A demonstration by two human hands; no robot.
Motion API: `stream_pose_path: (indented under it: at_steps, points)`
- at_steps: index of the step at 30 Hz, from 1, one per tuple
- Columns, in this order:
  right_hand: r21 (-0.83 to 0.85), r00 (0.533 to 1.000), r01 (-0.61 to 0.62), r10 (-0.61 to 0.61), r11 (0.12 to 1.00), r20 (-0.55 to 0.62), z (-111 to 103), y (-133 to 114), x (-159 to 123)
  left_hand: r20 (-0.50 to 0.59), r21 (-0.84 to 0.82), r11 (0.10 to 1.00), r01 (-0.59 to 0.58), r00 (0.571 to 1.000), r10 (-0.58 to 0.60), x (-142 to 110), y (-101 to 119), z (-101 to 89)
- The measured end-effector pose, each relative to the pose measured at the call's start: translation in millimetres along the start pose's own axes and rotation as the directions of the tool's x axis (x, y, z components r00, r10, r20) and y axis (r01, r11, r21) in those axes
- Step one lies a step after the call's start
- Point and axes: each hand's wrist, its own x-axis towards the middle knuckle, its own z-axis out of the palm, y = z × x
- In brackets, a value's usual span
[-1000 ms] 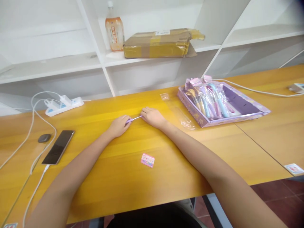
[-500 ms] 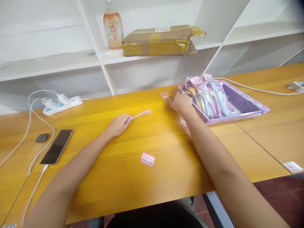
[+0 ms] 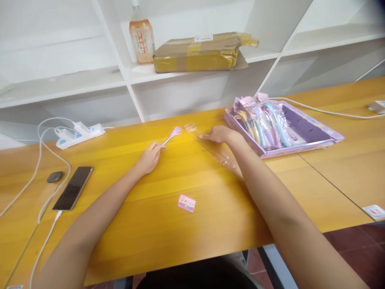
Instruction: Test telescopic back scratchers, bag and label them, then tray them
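Observation:
My left hand [image 3: 149, 156] rests on the yellow table [image 3: 168, 237], fingers pinched on the handle of a small purple back scratcher [image 3: 172, 134] whose claw head points up and away. My right hand [image 3: 221, 134] lies to the right of it, fingers closed on the top end of a long clear plastic sleeve [image 3: 215, 149] that lies across the table under my wrist. A purple tray [image 3: 309, 132] with several wrapped pastel items [image 3: 263, 120] sits just right of that hand.
A small pink card [image 3: 187, 203] lies near the table's front. A black phone [image 3: 73, 188], a dark puck [image 3: 55, 176] and a white power strip [image 3: 80, 133] with cables sit at the left. A drink bottle [image 3: 142, 36] and a taped parcel [image 3: 200, 52] stand on the white shelf behind.
My right hand let go of the scratcher, reached to the tray's edge, then came back left holding the clear sleeve. My left hand turned the scratcher's head upward.

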Motion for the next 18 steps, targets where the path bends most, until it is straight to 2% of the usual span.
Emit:
stream_pose_path:
  at_steps: [3,6,8,10,14,18]
  points:
    - [-0.082,0.990,0.096,-0.087,0.992,0.109,-2,-4,-8,0.026,0.010,1.000,-0.009,1.000,0.008,-1,-1,0.4]
    - [-0.100,0.970,0.205,-0.188,0.974,0.152,-2,-7,-12,0.040,0.016,1.000,-0.011,0.999,0.010,-1,-1,-0.1]
    - [-0.067,0.963,0.236,-0.224,0.970,0.147,-2,-10,-13,0.039,0.014,1.000,-0.008,0.999,0.007,-1,0,-0.6]
    - [-0.065,0.972,0.210,-0.201,0.976,0.120,-1,-12,-13,0.032,0.008,1.000,0.001,0.999,-0.001,-1,1,-1.2]
    - [-0.077,0.990,0.139,-0.141,0.987,-0.015,2,-12,-9,-0.016,-0.014,0.999,0.048,0.999,-0.048,1,2,-2.3]
    - [-0.033,0.983,0.186,-0.186,0.982,0.004,4,-11,-8,-0.066,-0.046,0.994,0.094,0.993,-0.097,4,-2,-3.3]
